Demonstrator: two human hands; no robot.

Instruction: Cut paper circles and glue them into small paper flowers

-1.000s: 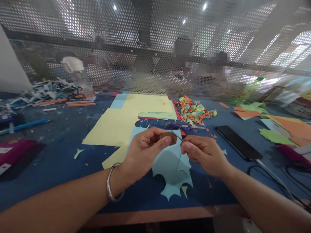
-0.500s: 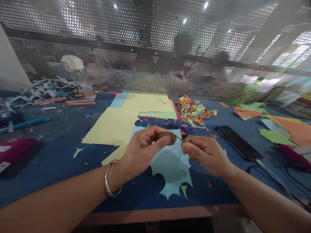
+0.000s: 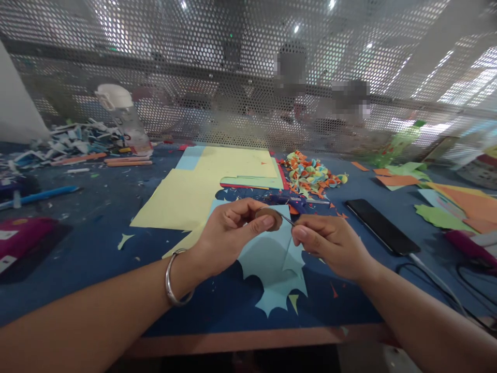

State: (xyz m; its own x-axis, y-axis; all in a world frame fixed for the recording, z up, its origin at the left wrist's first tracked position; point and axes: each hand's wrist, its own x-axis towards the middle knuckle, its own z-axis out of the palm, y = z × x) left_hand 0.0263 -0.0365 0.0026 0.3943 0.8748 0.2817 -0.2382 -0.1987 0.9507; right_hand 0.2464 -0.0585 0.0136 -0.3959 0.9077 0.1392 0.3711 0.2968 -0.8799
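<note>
My left hand (image 3: 233,228), with a silver bangle at its wrist, pinches a small round brown disc (image 3: 274,220) between thumb and fingers. Opposite it, my right hand (image 3: 330,241) is closed on a thin metal rod (image 3: 286,218), whose far end meets the disc's upper edge. Most of the rod's near end is hidden in the fingers. Below both hands lies a light blue paper sheet (image 3: 267,259) with scalloped cut-outs along its edge. Small paper scraps (image 3: 294,303) are scattered around it.
Yellow paper sheets (image 3: 174,199) lie left of centre. Behind my hands are a blue glue gun (image 3: 289,201) and a pile of colourful paper pieces (image 3: 310,175). A black phone (image 3: 380,225) with a cable is at right, a bottle (image 3: 126,116) at back left. A perforated metal screen (image 3: 248,67) stands behind.
The disc and the rod are held almost as before, rod still against the disc's edge. Only a slight shift of the view and of both hands shows.
</note>
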